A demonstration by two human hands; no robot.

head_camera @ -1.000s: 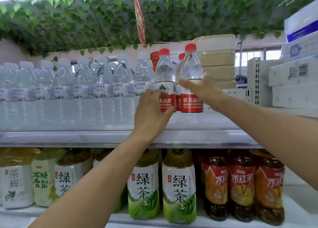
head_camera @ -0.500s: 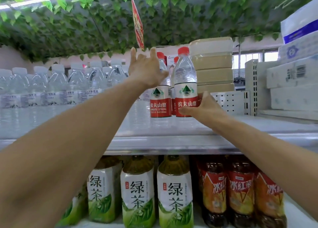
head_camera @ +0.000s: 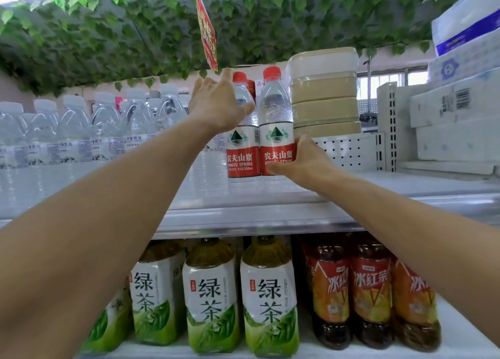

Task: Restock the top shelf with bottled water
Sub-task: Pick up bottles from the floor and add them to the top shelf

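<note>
Two red-capped water bottles with red and white labels stand side by side on the white top shelf (head_camera: pixel 270 204). My right hand (head_camera: pixel 303 161) grips the right bottle (head_camera: pixel 276 131) low on its label, thumb across the front. My left hand (head_camera: pixel 216 107) is raised with straight fingers behind and beside the left bottle (head_camera: pixel 240 153), its thumb against the bottle's shoulder. A third red cap shows behind these two. Several clear, white-capped water bottles (head_camera: pixel 108 131) fill the shelf to the left.
Stacked beige lidded containers (head_camera: pixel 324 93) stand just right of the held bottle, with a perforated divider (head_camera: pixel 349 150) below them. A red sign (head_camera: pixel 208 33) hangs from the leafy ceiling. Green tea bottles (head_camera: pixel 211 299) and iced red tea bottles (head_camera: pixel 370 291) fill the lower shelf. Tissue packs (head_camera: pixel 460 109) sit far right.
My left hand left the front of the left bottle and rose up behind it. My right hand slid from the right bottle's shoulder down to its label, and the bottle stands upright with its label facing forward.
</note>
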